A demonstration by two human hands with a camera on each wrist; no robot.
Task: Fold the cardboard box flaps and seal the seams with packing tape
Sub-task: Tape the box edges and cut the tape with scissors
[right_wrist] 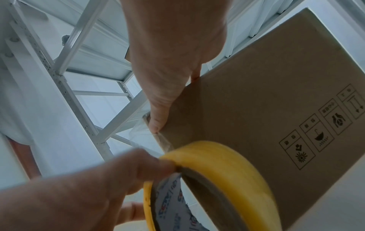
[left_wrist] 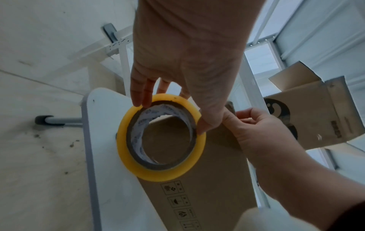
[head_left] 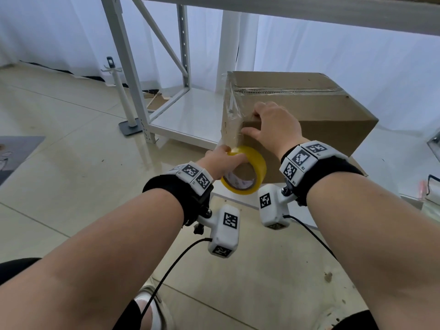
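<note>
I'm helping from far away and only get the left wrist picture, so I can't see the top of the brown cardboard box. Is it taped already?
Observer: Yes. The head view shows the brown cardboard box with its flaps closed and clear tape along the top seam.
Operator: Is tape coming off the roll?
Observer: Yes. A clear tape strip runs from the yellow tape roll, held by the left hand, up the box's near corner.
Operator: What's the other hand doing?
Observer: In the right wrist view, the right hand grips that corner, its thumb pressing the strip against the edge.
</note>
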